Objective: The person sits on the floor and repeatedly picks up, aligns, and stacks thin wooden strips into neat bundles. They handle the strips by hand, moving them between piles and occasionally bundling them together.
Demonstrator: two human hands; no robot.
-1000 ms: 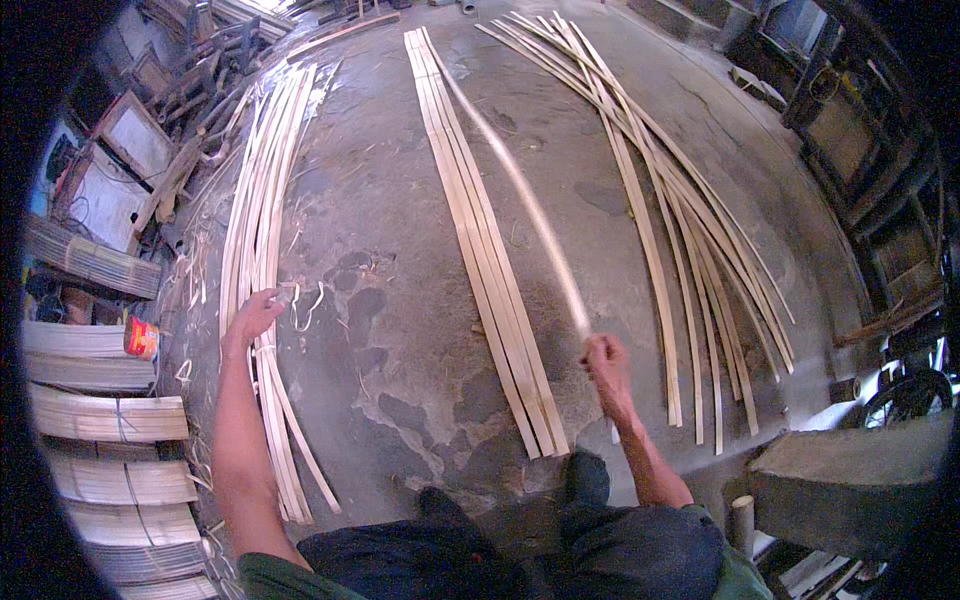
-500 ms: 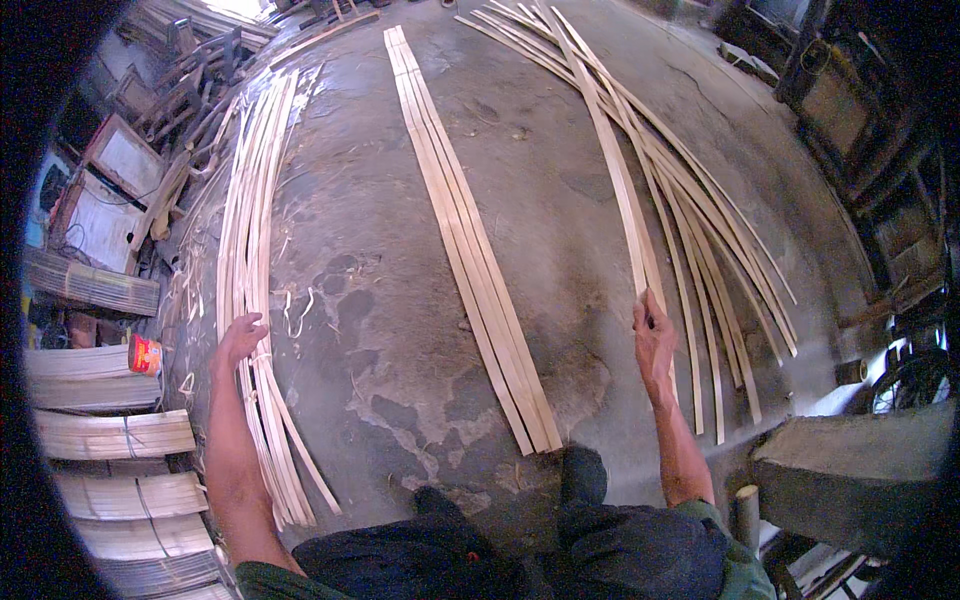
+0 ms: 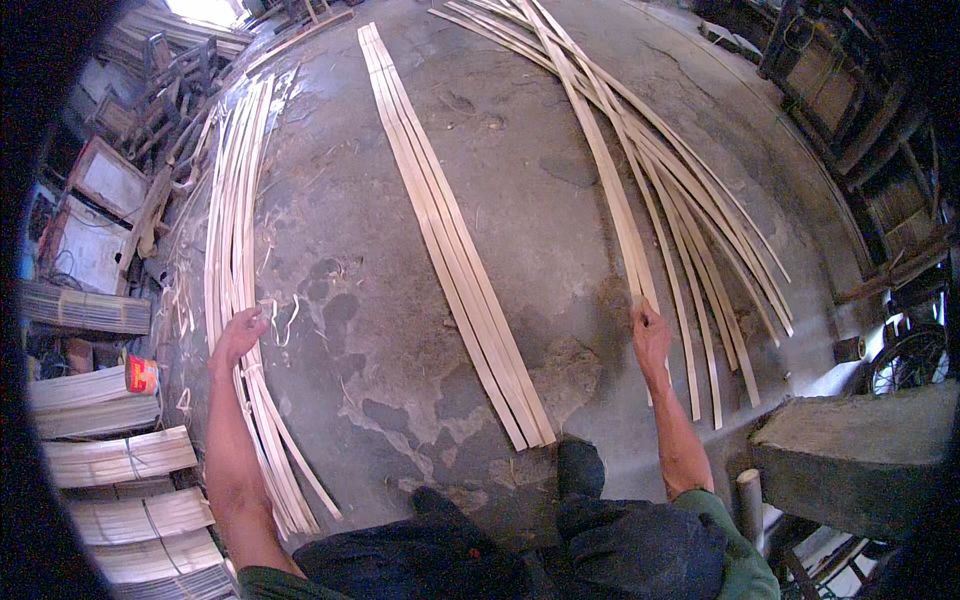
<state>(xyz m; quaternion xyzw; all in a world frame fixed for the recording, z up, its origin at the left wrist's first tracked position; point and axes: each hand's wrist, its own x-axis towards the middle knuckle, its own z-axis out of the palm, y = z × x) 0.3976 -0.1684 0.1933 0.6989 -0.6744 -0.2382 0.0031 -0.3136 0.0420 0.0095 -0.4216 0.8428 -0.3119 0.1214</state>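
watching from my end, i'm seeing the right hand [image 3: 652,335] closing its fingers around the lower part of a long wooden strip [image 3: 618,215], which is lying along the near edge of the loose pile [image 3: 690,215] on the right. the left hand [image 3: 238,340] is hanging over the long bundle [image 3: 238,180] on the left, its fingers loosely curling; i'm not able to tell whether they're touching or gripping anything.

between the hands, a neat row [image 3: 440,220] of flat strips is lying side by side on the floor [image 3: 540,180], its near end pointing toward the feet. by my reading, that row is looking settled and the left bundle is looking gathered, while the right-hand strips are crossing and fanning out, so that part is seeming undone.

farther out, pale curls [image 3: 287,318] are lying beside the bundle, tied stacks [image 3: 125,455] are lining the left edge near a red tub [image 3: 141,374], and a concrete block [image 3: 850,465] is sitting at the right.
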